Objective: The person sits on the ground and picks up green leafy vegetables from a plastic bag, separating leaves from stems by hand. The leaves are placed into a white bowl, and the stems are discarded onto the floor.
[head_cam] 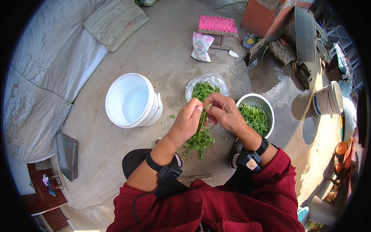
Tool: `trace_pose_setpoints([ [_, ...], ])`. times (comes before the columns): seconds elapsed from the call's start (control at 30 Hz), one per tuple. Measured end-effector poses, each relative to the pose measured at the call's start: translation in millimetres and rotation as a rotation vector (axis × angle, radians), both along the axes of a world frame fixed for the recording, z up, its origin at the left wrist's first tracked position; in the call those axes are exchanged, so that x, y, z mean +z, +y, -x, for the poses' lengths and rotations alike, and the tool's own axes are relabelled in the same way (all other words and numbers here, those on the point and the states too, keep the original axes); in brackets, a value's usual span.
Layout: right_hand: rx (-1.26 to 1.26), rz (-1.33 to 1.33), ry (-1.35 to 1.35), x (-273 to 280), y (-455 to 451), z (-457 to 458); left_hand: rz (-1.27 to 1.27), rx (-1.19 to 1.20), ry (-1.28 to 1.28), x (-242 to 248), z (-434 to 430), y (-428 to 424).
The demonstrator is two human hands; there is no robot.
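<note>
My left hand (187, 120) and my right hand (224, 111) meet in the middle of the view, both pinching the top of a small bunch of leafy green stems (202, 123) that hangs down between them. Below, loose leafy greens (200, 142) lie on the concrete between my feet. Just beyond my hands is a clear plastic bag (222, 85) holding more greens (204, 90). To the right of my right hand stands a metal bowl (271, 108) with trimmed greens (252, 118) inside.
A white bucket (155, 113) with water stands at the left. Farther off are a printed plastic bag (201, 47), a folding stool with a pink woven seat (218, 24) and a small basin (248, 43). Another bucket (327, 98) stands at the right. A board (116, 23) lies at the upper left.
</note>
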State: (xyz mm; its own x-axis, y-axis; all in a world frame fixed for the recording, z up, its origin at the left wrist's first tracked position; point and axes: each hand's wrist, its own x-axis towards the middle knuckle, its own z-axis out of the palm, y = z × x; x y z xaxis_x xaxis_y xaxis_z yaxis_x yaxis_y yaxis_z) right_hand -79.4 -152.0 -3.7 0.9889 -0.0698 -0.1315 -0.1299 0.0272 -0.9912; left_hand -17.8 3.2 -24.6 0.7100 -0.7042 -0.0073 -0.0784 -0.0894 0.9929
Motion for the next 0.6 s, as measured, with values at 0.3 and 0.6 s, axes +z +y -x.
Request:
trace_pose_setpoints([
  [0.3, 0.006, -0.075, 0.020, -4.0, -7.8, -3.1, 0.172, -0.095, 0.591, 7.2, -5.9, 3.5],
  [0.6, -0.080, -0.062, 0.055, -7.9, -11.2, -3.7, 0.190, -0.170, 0.683, 6.4, -8.5, 5.2],
])
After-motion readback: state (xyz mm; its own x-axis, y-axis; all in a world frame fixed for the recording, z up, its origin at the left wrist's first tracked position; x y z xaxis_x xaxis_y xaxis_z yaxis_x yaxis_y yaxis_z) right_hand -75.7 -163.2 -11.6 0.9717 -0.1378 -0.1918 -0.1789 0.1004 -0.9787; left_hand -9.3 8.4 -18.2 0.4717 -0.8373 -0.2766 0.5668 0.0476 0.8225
